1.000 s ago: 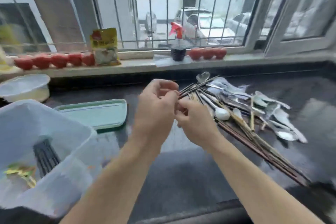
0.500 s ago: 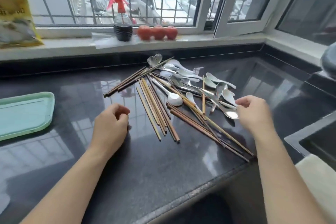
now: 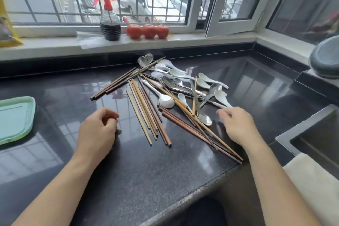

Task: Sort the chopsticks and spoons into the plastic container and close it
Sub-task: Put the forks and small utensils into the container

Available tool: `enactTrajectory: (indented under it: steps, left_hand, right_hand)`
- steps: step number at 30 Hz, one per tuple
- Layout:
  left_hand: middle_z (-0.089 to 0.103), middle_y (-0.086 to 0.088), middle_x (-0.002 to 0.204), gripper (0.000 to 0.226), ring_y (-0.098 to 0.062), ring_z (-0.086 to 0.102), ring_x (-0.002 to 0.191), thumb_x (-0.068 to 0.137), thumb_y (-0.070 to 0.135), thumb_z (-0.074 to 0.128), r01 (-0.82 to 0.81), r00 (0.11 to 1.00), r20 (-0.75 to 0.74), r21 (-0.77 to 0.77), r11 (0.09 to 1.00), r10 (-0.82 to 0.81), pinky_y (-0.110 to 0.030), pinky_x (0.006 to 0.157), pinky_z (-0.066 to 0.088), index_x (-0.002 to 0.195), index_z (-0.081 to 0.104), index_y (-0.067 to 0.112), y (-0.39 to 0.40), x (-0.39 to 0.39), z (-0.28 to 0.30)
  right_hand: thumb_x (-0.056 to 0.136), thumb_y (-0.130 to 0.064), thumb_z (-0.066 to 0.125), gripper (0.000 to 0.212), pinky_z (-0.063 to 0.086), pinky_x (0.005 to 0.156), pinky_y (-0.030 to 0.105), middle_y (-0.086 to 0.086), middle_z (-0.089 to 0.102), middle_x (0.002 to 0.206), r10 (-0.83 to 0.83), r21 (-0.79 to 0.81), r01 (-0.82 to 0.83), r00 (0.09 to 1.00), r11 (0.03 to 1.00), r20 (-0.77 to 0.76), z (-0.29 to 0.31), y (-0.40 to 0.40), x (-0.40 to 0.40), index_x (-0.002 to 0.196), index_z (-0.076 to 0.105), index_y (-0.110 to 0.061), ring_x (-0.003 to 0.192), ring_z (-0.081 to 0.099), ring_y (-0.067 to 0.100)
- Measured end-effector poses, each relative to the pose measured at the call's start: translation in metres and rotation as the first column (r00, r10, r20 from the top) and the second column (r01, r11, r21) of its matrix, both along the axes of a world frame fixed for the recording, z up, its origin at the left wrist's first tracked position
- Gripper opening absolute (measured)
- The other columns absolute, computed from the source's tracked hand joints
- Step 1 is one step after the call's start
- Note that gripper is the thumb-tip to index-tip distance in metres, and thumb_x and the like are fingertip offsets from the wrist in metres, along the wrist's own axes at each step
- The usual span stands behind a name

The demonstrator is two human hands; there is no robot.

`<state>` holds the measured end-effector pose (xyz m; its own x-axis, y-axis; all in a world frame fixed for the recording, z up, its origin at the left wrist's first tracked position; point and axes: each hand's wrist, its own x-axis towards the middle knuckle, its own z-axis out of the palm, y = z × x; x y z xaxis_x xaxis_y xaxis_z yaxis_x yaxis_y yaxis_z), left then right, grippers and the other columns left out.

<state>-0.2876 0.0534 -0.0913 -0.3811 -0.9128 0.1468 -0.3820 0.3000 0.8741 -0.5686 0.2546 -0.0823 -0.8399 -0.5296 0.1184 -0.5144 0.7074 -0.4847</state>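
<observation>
A heap of wooden chopsticks [image 3: 146, 112] and white and metal spoons [image 3: 201, 86] lies on the dark counter [image 3: 146, 170]. My left hand [image 3: 97, 130] rests on the counter left of the heap, fingers loosely curled, holding nothing. My right hand [image 3: 236, 126] hovers at the heap's right edge beside a metal spoon [image 3: 203, 119], fingers relaxed and empty. The green container lid [image 3: 14, 117] lies at the far left. The plastic container itself is out of view.
A spray bottle [image 3: 110, 24] and three tomatoes [image 3: 147, 31] stand on the window sill. A sink [image 3: 315, 139] is at the right, with a white cloth [image 3: 315, 185] in front of it. A grey bowl [image 3: 324, 57] sits at the far right.
The view has swung right, away from the plastic container. My hands have let go of the chopsticks they held together and moved apart to either side of the heap.
</observation>
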Motion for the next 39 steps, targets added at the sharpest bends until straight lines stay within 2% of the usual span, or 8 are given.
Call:
enactTrajectory:
  steps: [3, 7, 13, 18, 25, 30, 34, 39]
  left_hand:
    - [0.070, -0.003, 0.082, 0.023, 0.001, 0.068, 0.064, 0.096, -0.003, 0.050, 0.008, 1.000, -0.009, -0.005, 1.000, -0.008, -0.012, 0.054, 0.048, 0.093, 0.067, 0.012, 0.000, 0.001, 0.000]
    - [0.070, -0.004, 0.083, 0.023, 0.001, 0.068, 0.061, 0.095, -0.003, 0.050, 0.011, 1.000, -0.018, 0.007, 1.000, -0.011, -0.011, 0.054, 0.048, 0.093, 0.067, 0.013, -0.001, 0.002, 0.000]
    - [0.069, -0.005, 0.079, 0.024, -0.003, 0.069, 0.060, 0.095, -0.002, 0.051, 0.020, 0.999, -0.048, 0.021, 1.000, -0.019, -0.010, 0.050, 0.044, 0.090, 0.067, 0.014, -0.002, 0.003, 0.000]
    - [0.069, -0.004, 0.080, 0.024, -0.012, 0.071, 0.060, 0.096, 0.001, 0.051, 0.052, 0.996, -0.072, 0.039, 0.998, -0.049, -0.021, 0.045, 0.046, 0.089, 0.066, 0.018, -0.006, 0.003, -0.004]
    - [0.067, -0.004, 0.076, 0.026, -0.020, 0.072, 0.063, 0.098, 0.004, 0.050, 0.059, 0.993, -0.108, 0.035, 0.998, -0.055, -0.027, 0.044, 0.046, 0.088, 0.064, 0.023, -0.006, 0.004, -0.004]
    - [0.067, -0.009, 0.078, 0.023, -0.024, 0.067, 0.065, 0.101, 0.004, 0.050, 0.042, 0.969, -0.248, 0.108, 0.993, -0.014, -0.036, 0.051, 0.059, 0.095, 0.068, 0.017, -0.009, 0.006, -0.001]
    - [0.075, -0.013, 0.094, 0.027, -0.027, 0.071, 0.080, 0.108, 0.022, 0.046, 0.126, 0.884, -0.464, 0.345, 0.930, 0.053, -0.050, 0.069, 0.061, 0.106, 0.071, 0.011, -0.020, 0.009, -0.001]
    - [0.068, -0.007, 0.072, 0.035, -0.021, 0.063, 0.069, 0.110, 0.016, 0.036, 0.133, 0.738, -0.630, 0.485, 0.865, 0.240, -0.033, 0.061, 0.053, 0.090, 0.062, 0.005, -0.027, 0.012, 0.000]
  right_hand:
    - [0.100, -0.022, 0.054, 0.023, 0.046, 0.088, 0.040, 0.007, 0.066, 0.115, -0.031, 0.044, 0.040, 0.984, 0.998, -0.177, 0.009, -0.013, -0.019, 0.109, 0.075, -0.024, 0.108, 0.059, 0.037]
    - [0.098, -0.021, 0.056, 0.006, 0.045, 0.072, 0.038, 0.000, 0.062, 0.099, 0.073, 0.281, 0.008, 0.959, 0.960, -0.275, 0.009, -0.033, -0.026, 0.101, 0.061, -0.022, 0.094, 0.061, 0.040]
    - [0.099, -0.031, 0.055, 0.020, 0.051, 0.087, 0.041, 0.003, 0.072, 0.104, 0.077, 0.327, 0.025, 0.952, 0.945, -0.296, 0.002, -0.029, -0.025, 0.105, 0.075, -0.028, 0.101, 0.062, 0.035]
    - [0.089, -0.020, 0.068, 0.015, 0.050, 0.090, 0.034, 0.001, 0.076, 0.098, -0.072, -0.174, 0.065, 0.997, 0.983, -0.036, 0.025, -0.022, -0.018, 0.098, 0.080, -0.020, 0.102, 0.065, 0.026]
    - [0.084, -0.027, 0.066, 0.004, 0.058, 0.082, 0.045, 0.001, 0.072, 0.087, -0.227, -0.688, 0.162, 0.974, 0.707, -0.005, 0.063, -0.050, 0.020, 0.080, 0.067, -0.029, 0.085, 0.070, 0.021]
    - [0.089, -0.015, 0.075, 0.010, 0.059, 0.074, 0.025, 0.005, 0.074, 0.091, 0.234, -0.794, -0.048, 0.965, 0.606, 0.120, 0.049, -0.112, 0.111, 0.093, 0.069, -0.021, 0.085, 0.073, 0.014]
    - [0.085, -0.011, 0.079, 0.013, 0.052, 0.071, 0.018, -0.002, 0.068, 0.086, 0.522, -0.683, -0.307, 0.844, 0.662, 0.126, 0.009, -0.158, 0.171, 0.083, 0.069, -0.019, 0.079, 0.067, 0.005]
    - [0.088, -0.012, 0.073, 0.007, 0.054, 0.080, 0.024, -0.007, 0.061, 0.091, 0.785, -0.343, -0.731, 0.620, 0.589, 0.027, 0.009, -0.178, 0.197, 0.089, 0.075, -0.018, 0.086, 0.062, 0.007]
